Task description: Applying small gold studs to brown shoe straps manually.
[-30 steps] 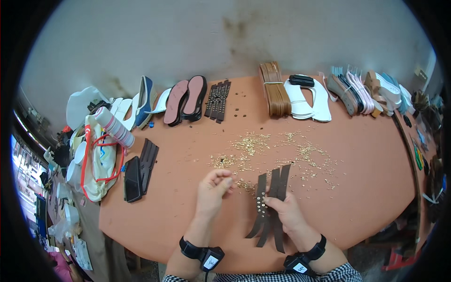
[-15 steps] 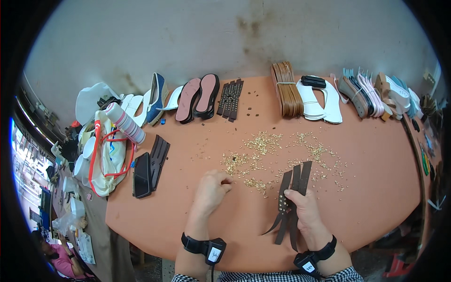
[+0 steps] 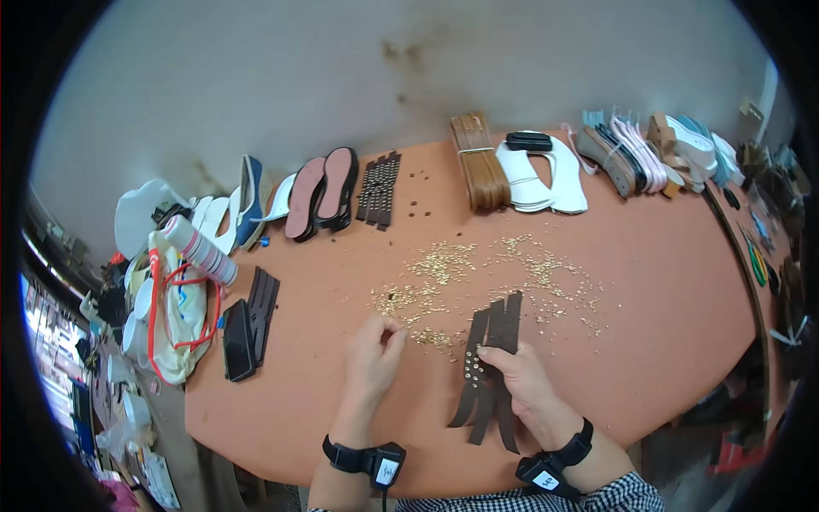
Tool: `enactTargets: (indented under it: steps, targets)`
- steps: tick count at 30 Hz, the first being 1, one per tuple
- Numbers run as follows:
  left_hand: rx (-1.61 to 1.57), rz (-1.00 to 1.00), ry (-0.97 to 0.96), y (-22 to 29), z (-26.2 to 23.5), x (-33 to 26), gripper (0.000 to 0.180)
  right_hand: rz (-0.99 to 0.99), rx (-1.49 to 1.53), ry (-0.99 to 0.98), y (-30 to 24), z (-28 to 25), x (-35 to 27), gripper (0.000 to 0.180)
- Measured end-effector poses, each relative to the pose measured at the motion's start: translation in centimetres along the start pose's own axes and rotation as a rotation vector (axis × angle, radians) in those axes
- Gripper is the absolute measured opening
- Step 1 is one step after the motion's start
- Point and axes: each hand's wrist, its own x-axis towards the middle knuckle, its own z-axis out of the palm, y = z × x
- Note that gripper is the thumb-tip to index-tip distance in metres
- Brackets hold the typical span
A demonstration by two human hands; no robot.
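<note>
In my right hand (image 3: 527, 382) I hold a dark brown slit shoe-strap piece (image 3: 486, 380), thumb on its front. Its strips fan out above and below the hand, and gold studs dot its left strip. My left hand (image 3: 375, 358) is to the left of it, apart from the straps. Its fingers are curled together; whatever they may pinch is too small to make out. Just beyond both hands, many loose gold studs (image 3: 444, 263) lie scattered on the brown table (image 3: 324, 427).
At the left lie a black phone (image 3: 239, 341), more dark strap pieces (image 3: 265, 299) and a cloth bag (image 3: 183, 320). Along the back stand pink-topped soles (image 3: 338, 183), a studded strap piece (image 3: 378, 189), a brown strip bundle (image 3: 479, 166), white sole shapes (image 3: 567, 183) and wedge shoes (image 3: 610, 154).
The view has shifted, so the table's things appear further left. My right hand still holds the strap piece, now closer to my left hand, whose fingers stay curled and now point more upward.
</note>
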Motion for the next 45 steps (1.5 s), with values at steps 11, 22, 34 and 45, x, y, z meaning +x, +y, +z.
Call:
enactTargets:
  steps: [11, 22, 34, 45]
  targets:
    - [-0.64, -0.285, -0.288, 3.0, 1.0, -2.1, 0.009, -0.036, 0.086, -0.049, 0.2, 0.2, 0.0, 0.006]
    - [-0.769, -0.211, -0.296, 3.8, 2.0, -2.9, 0.006, -0.023, 0.067, -0.095, 0.1, 0.4, -0.4, 0.008]
    - [-0.535, 0.077, -0.252, 3.1, 2.9, -3.0, 0.012, -0.035, 0.118, -0.127, 0.3, 0.6, -0.9, 0.01]
    - [-0.483, 0.079, -0.262, 3.6, 2.4, -2.7, 0.01, -0.032, 0.059, -0.174, 0.3, 0.5, -1.2, 0.015]
